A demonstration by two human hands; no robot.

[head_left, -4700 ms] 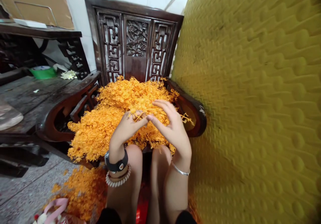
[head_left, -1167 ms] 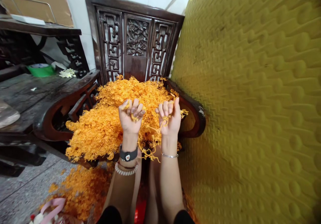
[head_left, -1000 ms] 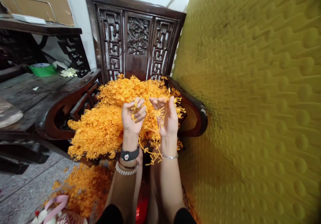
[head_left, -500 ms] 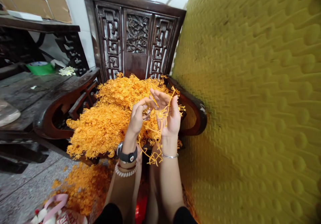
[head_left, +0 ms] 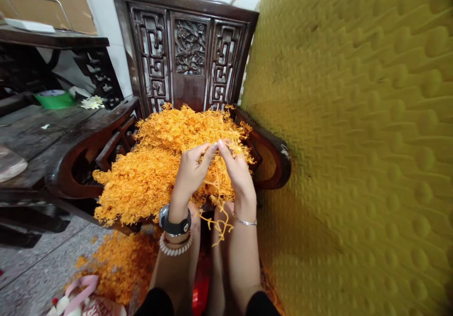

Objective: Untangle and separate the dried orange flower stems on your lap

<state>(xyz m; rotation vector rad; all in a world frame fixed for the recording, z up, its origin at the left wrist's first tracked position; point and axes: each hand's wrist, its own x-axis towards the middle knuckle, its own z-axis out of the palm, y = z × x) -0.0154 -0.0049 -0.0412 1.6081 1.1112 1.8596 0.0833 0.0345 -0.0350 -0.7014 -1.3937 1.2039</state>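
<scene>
Thumb and fingertips of my left hand are pinched together, meeting the fingertips of my right hand above my knees. Between them they hold a thin orange branched plastic sprig, whose curly twigs dangle below the hands. More of its strands show near my right fingers; the exact grip point is partly hidden by the fingertips. Just behind the hands, a big heap of similar orange sprigs fills the seat of a dark carved wooden chair.
A textured yellow mat stands upright along the right. At left, a dark wooden table bears a green tape roll and a white flower. Loose orange bits lie on the floor beside a pink-handled bag.
My right hand has turned from an open palm to a pinch, and both hands' fingertips have come together. The sprig's dangling end hangs slightly lower. The view has shifted a little.
</scene>
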